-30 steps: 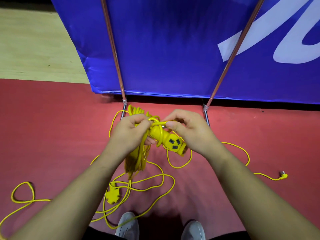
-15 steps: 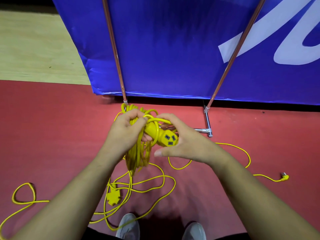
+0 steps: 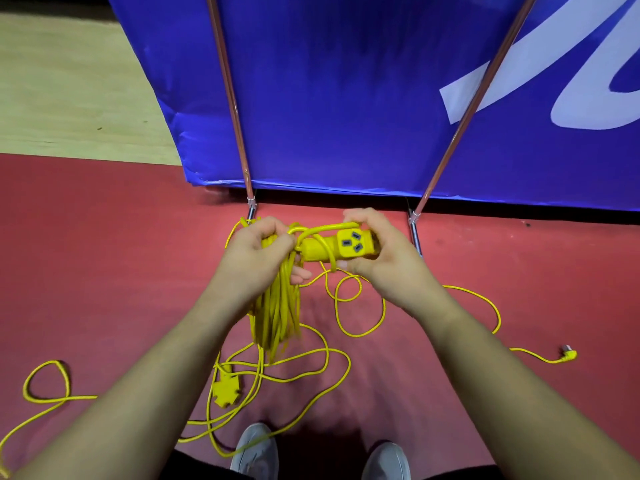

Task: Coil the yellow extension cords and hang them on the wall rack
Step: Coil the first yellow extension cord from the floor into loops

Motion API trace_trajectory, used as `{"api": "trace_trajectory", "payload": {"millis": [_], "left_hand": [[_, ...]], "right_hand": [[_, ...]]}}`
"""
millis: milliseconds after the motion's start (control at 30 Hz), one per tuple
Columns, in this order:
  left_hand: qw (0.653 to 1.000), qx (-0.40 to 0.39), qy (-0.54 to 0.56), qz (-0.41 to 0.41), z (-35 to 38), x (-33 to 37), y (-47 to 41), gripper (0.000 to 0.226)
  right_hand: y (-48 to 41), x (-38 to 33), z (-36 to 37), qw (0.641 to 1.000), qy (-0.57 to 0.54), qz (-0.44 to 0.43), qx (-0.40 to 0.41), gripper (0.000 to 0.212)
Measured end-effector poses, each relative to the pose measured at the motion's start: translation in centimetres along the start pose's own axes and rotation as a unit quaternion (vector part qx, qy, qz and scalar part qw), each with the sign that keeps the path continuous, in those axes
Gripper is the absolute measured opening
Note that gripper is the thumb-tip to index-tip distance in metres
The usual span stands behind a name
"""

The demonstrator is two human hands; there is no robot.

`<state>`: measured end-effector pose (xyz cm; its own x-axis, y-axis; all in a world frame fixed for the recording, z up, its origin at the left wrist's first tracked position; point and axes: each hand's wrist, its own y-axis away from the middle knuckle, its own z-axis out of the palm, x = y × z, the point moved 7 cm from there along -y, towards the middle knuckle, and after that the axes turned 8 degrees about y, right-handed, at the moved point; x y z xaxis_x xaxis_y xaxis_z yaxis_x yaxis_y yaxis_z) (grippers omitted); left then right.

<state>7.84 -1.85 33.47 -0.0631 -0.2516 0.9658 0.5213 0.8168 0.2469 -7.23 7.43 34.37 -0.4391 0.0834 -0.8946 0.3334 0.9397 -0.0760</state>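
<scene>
My left hand (image 3: 258, 252) grips the top of a coiled bundle of yellow extension cord (image 3: 277, 313), whose loops hang down below my fist. My right hand (image 3: 384, 258) holds the yellow socket block (image 3: 341, 249) of that cord, its dark outlets facing up, pulled out to the right of the bundle. A strand loops over the block. A second yellow cord (image 3: 294, 372) lies loose and tangled on the red floor, with a flat yellow socket end (image 3: 225, 393) beside it. A yellow plug (image 3: 568, 356) lies on the floor at the right.
A blue banner (image 3: 346, 91) on two slanted metal poles (image 3: 232, 98) stands just ahead, with metal feet (image 3: 414, 233) on the red floor. A loose cord loop (image 3: 46, 382) lies at the left. My grey shoes (image 3: 256, 452) are at the bottom edge. Pale wooden floor (image 3: 69, 81) lies at the far left.
My right hand has drawn the socket block out to the right and turned its outlets upward. My left hand has kept its hold on the coil, which now hangs straighter.
</scene>
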Motion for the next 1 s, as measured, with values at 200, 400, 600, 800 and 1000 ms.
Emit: {"api": "trace_trajectory", "payload": {"millis": [200, 400, 600, 800, 1000], "left_hand": [[0.995, 0.039, 0.096, 0.004, -0.1, 0.0, 0.0, 0.009], [0.990, -0.034, 0.122, -0.063, 0.9, -0.7, 0.7, 0.015], [0.993, -0.087, 0.063, -0.057, 1.9, -0.9, 0.9, 0.017], [0.994, -0.063, 0.059, -0.064, 1.8, -0.9, 0.5, 0.017], [0.992, -0.111, 0.028, -0.055, 2.2, -0.3, 1.0, 0.014]], "right_hand": [[0.8, -0.9, 0.7, 0.977, 0.104, -0.023, 0.186, 0.055], [0.3, -1.5, 0.8, 0.976, 0.139, -0.115, 0.120, 0.045], [-0.1, -0.6, 1.0, 0.975, 0.162, -0.123, 0.089, 0.034], [0.1, 0.3, 0.3, 0.976, 0.155, -0.063, 0.141, 0.008], [-0.2, 0.6, -0.3, 0.976, 0.157, -0.042, 0.142, 0.009]]}}
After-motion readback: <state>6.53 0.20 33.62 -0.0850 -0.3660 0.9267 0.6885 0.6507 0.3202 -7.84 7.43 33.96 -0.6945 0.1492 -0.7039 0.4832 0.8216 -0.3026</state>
